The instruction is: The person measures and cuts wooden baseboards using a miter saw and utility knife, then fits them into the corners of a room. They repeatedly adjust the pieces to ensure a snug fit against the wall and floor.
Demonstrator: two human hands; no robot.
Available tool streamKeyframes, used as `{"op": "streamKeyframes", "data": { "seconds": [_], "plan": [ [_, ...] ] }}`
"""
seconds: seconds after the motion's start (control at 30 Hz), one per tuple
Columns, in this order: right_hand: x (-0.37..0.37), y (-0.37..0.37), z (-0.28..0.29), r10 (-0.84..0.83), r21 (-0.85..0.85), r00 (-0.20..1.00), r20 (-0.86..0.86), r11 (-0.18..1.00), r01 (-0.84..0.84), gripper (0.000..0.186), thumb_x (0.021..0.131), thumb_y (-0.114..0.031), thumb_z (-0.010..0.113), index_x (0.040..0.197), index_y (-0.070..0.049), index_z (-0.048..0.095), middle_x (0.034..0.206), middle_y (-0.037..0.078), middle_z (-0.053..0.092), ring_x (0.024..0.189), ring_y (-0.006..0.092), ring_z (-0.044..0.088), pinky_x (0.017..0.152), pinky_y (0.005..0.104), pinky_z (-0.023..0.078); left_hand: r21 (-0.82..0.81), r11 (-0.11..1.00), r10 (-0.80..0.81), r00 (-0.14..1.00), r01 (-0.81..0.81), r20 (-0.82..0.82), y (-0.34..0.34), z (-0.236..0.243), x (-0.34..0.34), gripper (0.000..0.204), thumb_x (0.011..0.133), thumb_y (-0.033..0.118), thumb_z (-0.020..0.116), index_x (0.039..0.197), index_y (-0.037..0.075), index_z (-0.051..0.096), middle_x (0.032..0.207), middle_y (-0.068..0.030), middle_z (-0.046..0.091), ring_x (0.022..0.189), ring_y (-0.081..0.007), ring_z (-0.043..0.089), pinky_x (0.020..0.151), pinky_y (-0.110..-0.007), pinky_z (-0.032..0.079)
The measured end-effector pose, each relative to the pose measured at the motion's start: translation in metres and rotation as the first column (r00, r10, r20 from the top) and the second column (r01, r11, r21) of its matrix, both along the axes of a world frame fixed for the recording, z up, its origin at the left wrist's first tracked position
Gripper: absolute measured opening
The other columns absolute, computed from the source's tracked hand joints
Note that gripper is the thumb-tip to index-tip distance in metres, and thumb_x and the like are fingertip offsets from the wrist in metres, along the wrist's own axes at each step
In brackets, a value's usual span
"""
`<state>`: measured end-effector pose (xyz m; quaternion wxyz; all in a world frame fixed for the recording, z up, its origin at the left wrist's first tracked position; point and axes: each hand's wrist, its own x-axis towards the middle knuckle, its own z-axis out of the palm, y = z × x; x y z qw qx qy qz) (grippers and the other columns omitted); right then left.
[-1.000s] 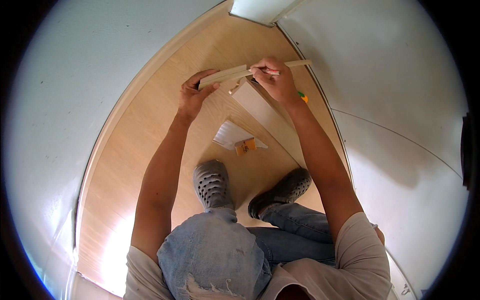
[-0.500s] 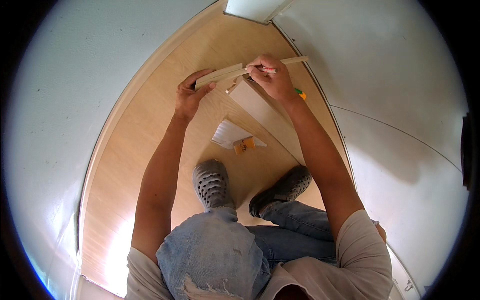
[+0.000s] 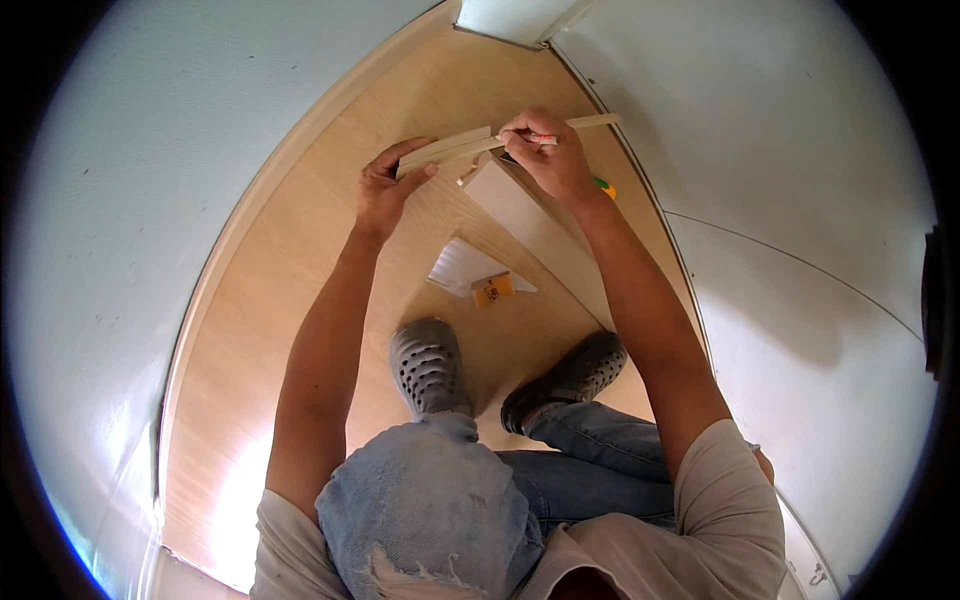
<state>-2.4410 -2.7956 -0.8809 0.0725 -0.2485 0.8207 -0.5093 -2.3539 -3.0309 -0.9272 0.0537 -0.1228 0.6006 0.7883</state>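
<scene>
My left hand (image 3: 390, 195) grips the left end of two pale wooden strips, thumb on the near side and fingers over the far side. The shorter strip (image 3: 445, 147) lies alongside the longer strip (image 3: 596, 120), which runs on past my right hand to the right. Between the fingers of my right hand (image 3: 550, 165) is a pencil (image 3: 544, 139), pale with red marks. Its point is at the longer strip, right beside the shorter one's end. Under my right hand, a pale board (image 3: 520, 210) lies on the floor.
A white sheet (image 3: 460, 265) and a small orange packet (image 3: 493, 290) lie on the wood-look floor (image 3: 300, 270) ahead of my grey clogs (image 3: 427, 362). Beyond my right forearm is a green and yellow handle (image 3: 606, 188). Pale walls (image 3: 760, 150) close in on both sides.
The whole view has shifted slightly. My hands keep the same hold on the strips and the pencil.
</scene>
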Motion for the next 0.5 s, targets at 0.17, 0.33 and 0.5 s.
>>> {"op": "streamKeyframes", "data": {
  "seconds": [0.17,0.33,0.5],
  "plan": [
    [-0.0016,-0.0006,-0.0040,0.022,0.021,1.000,-0.013,1.000,-0.022,0.003,0.087,-0.003,0.063,0.085,-0.002,0.063,0.080,0.003,0.058,0.072,0.0105,0.052,0.066,0.0255,0.043,-0.013,1.000,-0.011,1.000,0.011,-0.002,-0.0035,0.0005,0.0012,0.035,0.084,0.005,0.074,0.118,0.002,0.065,0.111,-0.0059,0.067,0.099,-0.0118,0.060,0.086,-0.026,0.051],
    [0.0005,-0.0004,0.0000,0.032,0.033,0.999,-0.013,0.999,-0.032,0.003,0.089,-0.004,0.062,0.087,-0.002,0.063,0.082,0.004,0.059,0.074,0.0113,0.054,0.068,0.0266,0.045,0.011,1.000,-0.019,1.000,0.019,-0.001,-0.0039,-0.0017,0.0031,0.037,0.084,0.005,0.073,0.119,0.002,0.065,0.114,-0.0063,0.067,0.102,-0.0126,0.059,0.088,-0.027,0.049],
    [-0.0055,0.0040,0.0027,-0.052,-0.213,0.951,0.304,0.970,0.121,0.009,0.088,-0.014,0.064,0.088,-0.005,0.063,0.080,0.009,0.065,0.075,0.0236,0.059,0.068,0.0333,0.047,0.016,0.999,-0.049,0.999,0.049,0.013,-0.0029,-0.0025,0.0014,0.039,0.084,0.008,0.074,0.121,0.002,0.064,0.121,-0.0074,0.065,0.109,-0.0147,0.057,0.095,-0.028,0.046]
  ]
}}
